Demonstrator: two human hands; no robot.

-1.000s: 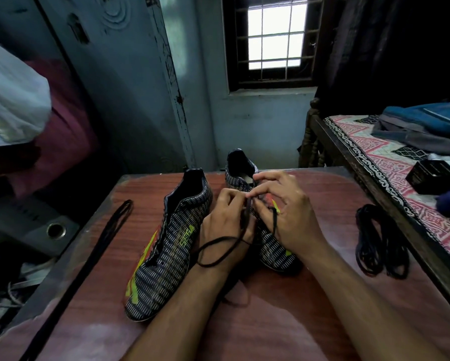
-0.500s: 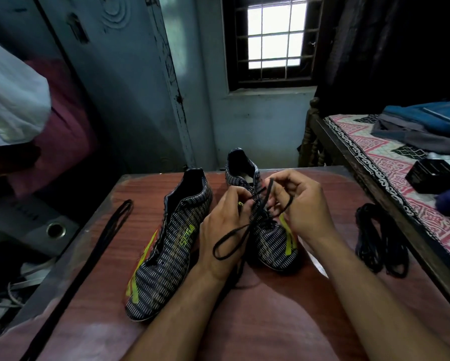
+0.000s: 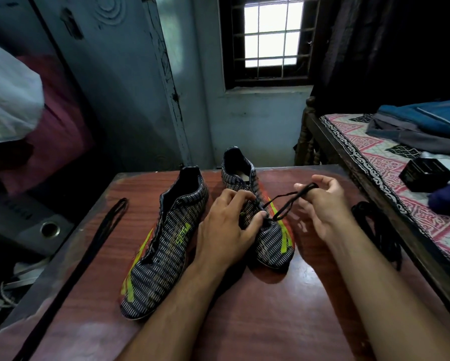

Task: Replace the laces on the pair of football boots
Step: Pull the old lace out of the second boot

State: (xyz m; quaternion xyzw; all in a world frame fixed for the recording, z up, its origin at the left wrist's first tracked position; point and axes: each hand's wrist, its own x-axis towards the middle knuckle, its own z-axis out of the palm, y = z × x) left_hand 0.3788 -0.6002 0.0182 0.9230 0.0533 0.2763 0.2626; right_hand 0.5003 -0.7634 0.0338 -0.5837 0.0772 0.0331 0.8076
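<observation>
On the desk (image 3: 270, 321) centre, your left hand (image 3: 225, 225) grips the right boot (image 3: 273, 241). At 2 o'clock your right hand (image 3: 322, 204) fingers pinch its black lace (image 3: 287, 203). Unlaced left boot (image 3: 166, 246) lies at 9 o'clock beside it.

Both boots (image 3: 164, 246) wear dark uppers with pale dashes and lime-yellow streaks; laces (image 3: 287, 204) black, table (image 3: 257, 321) reddish-brown (bedsheet (image 3: 390, 178) on the right pink-patterned).

Bare forearms (image 3: 244, 295), no sleeves visible.
</observation>
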